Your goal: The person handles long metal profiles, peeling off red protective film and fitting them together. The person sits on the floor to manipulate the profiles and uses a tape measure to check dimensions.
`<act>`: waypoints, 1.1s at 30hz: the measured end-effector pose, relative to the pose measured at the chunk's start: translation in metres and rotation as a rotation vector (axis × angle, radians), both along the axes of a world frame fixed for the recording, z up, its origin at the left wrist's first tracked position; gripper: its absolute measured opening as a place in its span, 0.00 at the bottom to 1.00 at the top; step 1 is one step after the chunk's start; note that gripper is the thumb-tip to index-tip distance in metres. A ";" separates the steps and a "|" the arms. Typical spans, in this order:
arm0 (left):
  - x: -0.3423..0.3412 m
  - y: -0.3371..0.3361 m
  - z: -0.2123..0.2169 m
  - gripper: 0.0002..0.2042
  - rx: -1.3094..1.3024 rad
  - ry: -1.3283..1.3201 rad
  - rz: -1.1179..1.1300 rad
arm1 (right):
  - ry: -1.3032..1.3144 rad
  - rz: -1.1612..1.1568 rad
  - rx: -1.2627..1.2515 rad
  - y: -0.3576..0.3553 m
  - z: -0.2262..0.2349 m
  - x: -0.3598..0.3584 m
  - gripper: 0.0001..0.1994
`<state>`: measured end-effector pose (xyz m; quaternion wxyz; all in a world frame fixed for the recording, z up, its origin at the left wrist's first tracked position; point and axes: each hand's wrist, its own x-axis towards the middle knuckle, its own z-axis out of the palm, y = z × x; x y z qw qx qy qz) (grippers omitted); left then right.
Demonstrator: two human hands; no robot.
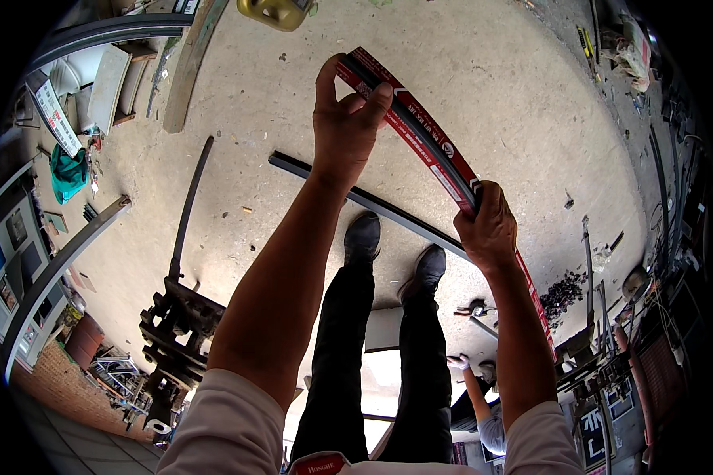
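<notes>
A long dark bar (pixel 421 131), wrapped in red film with white print, slants across the view in front of me. My left hand (pixel 343 134) pinches its far end, thumb on top and fingers at the side. Farther down the bar, my right hand (pixel 489 228) is closed around it. Its red lower part (pixel 534 299) continues past my right forearm, which partly hides it. On the floor underneath, just beyond my shoes, lies a dark grey square metal tube (pixel 404 214). My right forearm and hand cover its right end.
A rusty metal machine (pixel 178 324) with a long lever stands at left. Curved metal bars (pixel 63 269) and a wooden plank (pixel 188 79) lie along the left side. A gold can (pixel 276 11) sits at the top. Dark scraps (pixel 564 299) and another person's gloved hand (pixel 458 362) are at lower right.
</notes>
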<state>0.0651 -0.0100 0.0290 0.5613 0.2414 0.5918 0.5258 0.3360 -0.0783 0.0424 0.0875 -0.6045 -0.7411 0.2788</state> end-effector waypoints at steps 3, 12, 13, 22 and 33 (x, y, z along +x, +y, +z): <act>-0.001 -0.001 0.001 0.37 0.013 -0.002 -0.004 | 0.000 -0.015 -0.025 0.000 0.002 -0.002 0.19; 0.001 0.002 0.003 0.38 -0.047 -0.008 0.068 | -0.007 -0.039 -0.074 -0.003 0.002 -0.003 0.20; 0.001 0.002 0.002 0.38 -0.038 -0.016 0.067 | -0.010 -0.045 -0.099 -0.003 0.002 -0.003 0.20; -0.002 0.000 0.005 0.40 -0.035 0.046 0.041 | -0.076 -0.036 -0.122 -0.003 0.001 -0.001 0.22; -0.004 0.000 -0.001 0.43 0.012 0.049 0.030 | -0.088 -0.070 -0.122 -0.002 0.004 -0.006 0.21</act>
